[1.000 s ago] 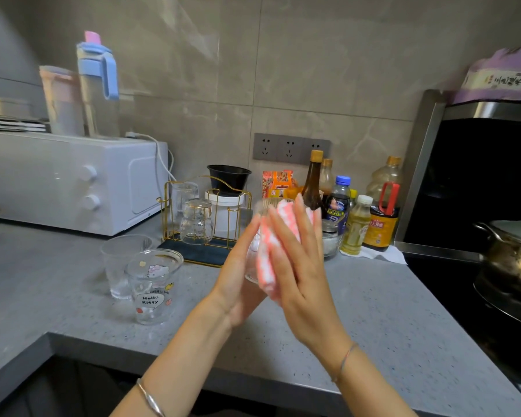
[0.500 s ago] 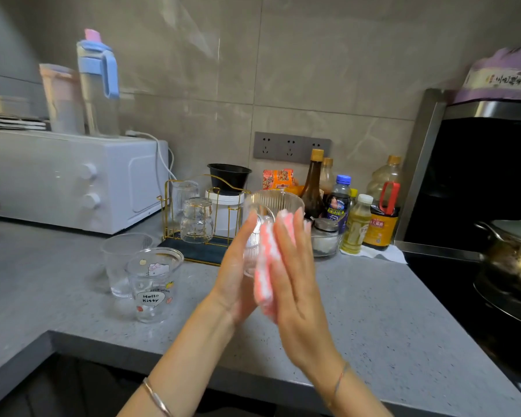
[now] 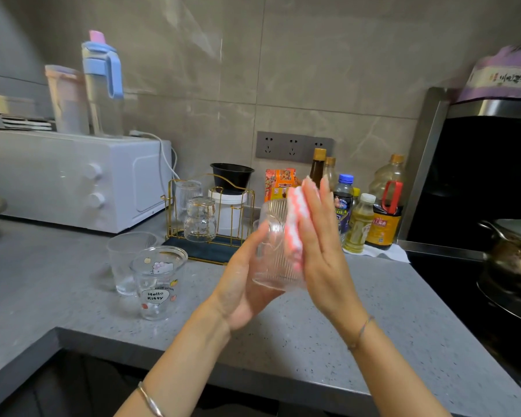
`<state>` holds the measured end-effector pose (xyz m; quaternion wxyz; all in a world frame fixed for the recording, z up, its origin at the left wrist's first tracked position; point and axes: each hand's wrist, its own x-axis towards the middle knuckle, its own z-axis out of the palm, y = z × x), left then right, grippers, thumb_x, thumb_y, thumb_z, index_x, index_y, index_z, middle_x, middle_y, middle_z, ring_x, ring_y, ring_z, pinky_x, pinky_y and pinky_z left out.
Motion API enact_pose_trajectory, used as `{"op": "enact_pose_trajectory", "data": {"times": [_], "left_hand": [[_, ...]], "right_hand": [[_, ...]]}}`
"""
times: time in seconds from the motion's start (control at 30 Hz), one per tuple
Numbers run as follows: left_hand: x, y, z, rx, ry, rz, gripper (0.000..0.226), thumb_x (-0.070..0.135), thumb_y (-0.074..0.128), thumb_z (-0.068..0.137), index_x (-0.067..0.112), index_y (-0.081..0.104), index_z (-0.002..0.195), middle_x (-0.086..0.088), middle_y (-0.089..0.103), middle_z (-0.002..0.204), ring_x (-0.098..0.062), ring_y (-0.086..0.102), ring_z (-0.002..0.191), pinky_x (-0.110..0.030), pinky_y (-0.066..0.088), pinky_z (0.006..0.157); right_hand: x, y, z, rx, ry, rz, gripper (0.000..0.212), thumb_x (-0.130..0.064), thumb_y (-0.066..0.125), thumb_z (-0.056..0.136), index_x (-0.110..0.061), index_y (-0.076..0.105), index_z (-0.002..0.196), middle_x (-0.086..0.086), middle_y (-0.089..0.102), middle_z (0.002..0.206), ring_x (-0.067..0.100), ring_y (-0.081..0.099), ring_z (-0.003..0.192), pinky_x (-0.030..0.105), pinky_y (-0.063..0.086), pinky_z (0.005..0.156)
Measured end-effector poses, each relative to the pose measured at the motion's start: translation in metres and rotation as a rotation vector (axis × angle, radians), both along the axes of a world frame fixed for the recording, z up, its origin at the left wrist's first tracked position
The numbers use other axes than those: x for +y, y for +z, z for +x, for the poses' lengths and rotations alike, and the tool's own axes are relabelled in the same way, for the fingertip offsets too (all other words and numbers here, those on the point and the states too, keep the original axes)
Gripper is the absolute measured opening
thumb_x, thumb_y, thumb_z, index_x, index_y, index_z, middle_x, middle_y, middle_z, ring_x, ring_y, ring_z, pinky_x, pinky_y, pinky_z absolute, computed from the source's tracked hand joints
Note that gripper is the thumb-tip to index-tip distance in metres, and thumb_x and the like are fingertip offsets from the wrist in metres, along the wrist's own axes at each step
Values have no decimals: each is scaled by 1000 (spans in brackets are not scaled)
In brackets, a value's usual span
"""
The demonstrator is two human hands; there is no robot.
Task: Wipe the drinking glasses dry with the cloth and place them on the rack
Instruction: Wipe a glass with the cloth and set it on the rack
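Head view: the left hand [image 3: 244, 284] cups a ribbed glass [image 3: 272, 254] from the left and below, well above the grey table [image 3: 313, 326]. Its fingers [image 3: 263, 233] curve lightly round the far side of the glass and show through the clear wall. The glass leans with its mouth tipped up and away from the person.

The right hand [image 3: 322, 251] stands on edge against the right side of the glass. Its fingers are straight and held together, pointing up, and they press a pink-and-white cloth [image 3: 295, 230] flat onto the glass wall. The cloth lies sandwiched between palm and glass; whether the thumb pinches it cannot be told.

Behind the hands a gold wire rack [image 3: 211, 212] stands on a dark blue mat [image 3: 205, 251]. It carries two upturned glasses: a tall fluted one [image 3: 187, 194] at the back left and a rounded one [image 3: 199, 219] just in front of it.

Left of the rack, two more glasses stand upright on the table, close together: a Hello Kitty glass [image 3: 158, 284] nearer the edge and a clear tumbler [image 3: 127, 260] just behind it. Sauce bottles [image 3: 358, 221] are grouped beyond the right hand.
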<state>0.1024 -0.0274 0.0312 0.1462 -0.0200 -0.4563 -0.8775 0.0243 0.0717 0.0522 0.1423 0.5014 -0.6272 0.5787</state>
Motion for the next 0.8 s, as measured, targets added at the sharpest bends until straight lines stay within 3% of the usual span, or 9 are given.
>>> {"op": "enact_pose_trajectory", "data": {"times": [0.13, 0.27, 0.33, 0.4, 0.47, 0.57, 0.67, 0.73, 0.8], "left_hand": [[8, -4, -1, 15, -9, -34, 66, 60, 65, 77, 16, 64, 126, -12, 66, 117, -22, 63, 100, -39, 49, 92], [7, 1, -4, 35, 30, 38, 59, 60, 55, 80, 15, 72, 115, -12, 69, 114, -23, 68, 99, -37, 55, 85], [3, 6, -4, 27, 8, 128, 62, 61, 51, 79, 12, 73, 112, -11, 70, 115, -22, 67, 104, -36, 50, 95], [0, 10, -5, 38, 8, 176, 70, 62, 52, 80, 9, 67, 122, -11, 66, 121, -24, 61, 115, -37, 41, 107], [-1, 11, -6, 29, 14, 180, 75, 64, 52, 80, 7, 62, 128, -11, 65, 121, -24, 56, 119, -37, 38, 110], [-1, 10, -7, 28, 17, 136, 72, 64, 51, 81, 9, 63, 127, -10, 64, 124, -22, 58, 119, -34, 43, 105], [-1, 9, -5, 21, 62, 34, 55, 56, 46, 88, 15, 72, 115, -8, 69, 120, -19, 65, 110, -33, 49, 98], [0, 8, -4, -18, 72, -47, 54, 56, 44, 91, 19, 65, 125, -9, 66, 125, -22, 62, 116, -38, 47, 101], [2, 5, -3, -46, 68, -102, 58, 61, 43, 90, 22, 62, 128, -10, 67, 123, -26, 63, 113, -43, 50, 95]], "right_hand": [[0, 12, -5, -119, 54, -3, 48, -40, 27, 98, -39, 21, 145, -22, 6, 158, -10, 2, 142, 29, 7, 121], [-1, -9, 14, -73, 141, -2, 50, -30, 26, 102, -33, 13, 150, -23, 1, 158, -3, -3, 145, 38, 6, 122], [0, -26, 24, -61, 173, -8, 49, -28, 25, 103, -35, 12, 149, -23, 2, 158, 0, -3, 146, 39, 6, 122], [1, -41, 33, -18, 165, -3, 48, -35, 25, 103, -41, 12, 149, -23, 3, 158, 4, -3, 147, 44, 7, 121], [2, -49, 38, 7, 147, 6, 49, -44, 26, 100, -48, 12, 147, -25, 2, 157, 6, -3, 147, 49, 9, 120], [1, -49, 33, 7, 111, 10, 50, -43, 27, 100, -44, 16, 148, -23, 2, 158, 7, -4, 148, 51, 10, 119], [-1, -40, 25, 34, 48, 12, 50, -39, 27, 100, -40, 17, 149, -20, -1, 159, 7, -9, 147, 48, 5, 121], [0, -28, 19, 72, 7, 5, 49, -39, 26, 99, -42, 16, 148, -23, -3, 158, 6, -11, 146, 42, 1, 121], [1, -12, 11, 101, -22, -5, 48, -37, 27, 100, -40, 20, 147, -23, 0, 158, 4, -8, 146, 39, 1, 122]]}}
